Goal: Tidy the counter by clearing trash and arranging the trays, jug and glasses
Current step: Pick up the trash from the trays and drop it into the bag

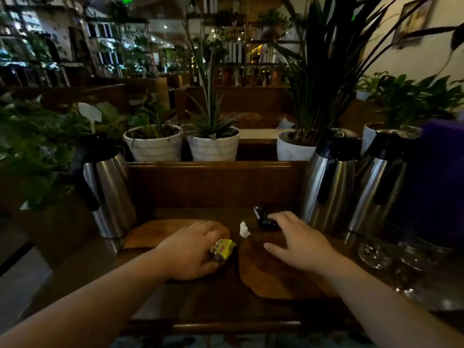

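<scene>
The left hand (193,249) is curled around a yellow wrapper (223,249), pinching it over the near edge of the left wooden tray (155,233) on the dark tabletop (200,297). The right hand (298,241) is spread, palm down, above the right wooden tray (271,277), its fingertips touching a small black object (263,218) too dim to identify. A scrap of white paper (244,229) lies between the two hands, at the far edge of the right tray. A steel jug (110,194) stands just beside the left tray, and two more steel jugs (329,187) crowd the right side. Clear glasses (374,253) sit near the right forearm. White plant pots (213,146) line the ledge behind the tabletop.
</scene>
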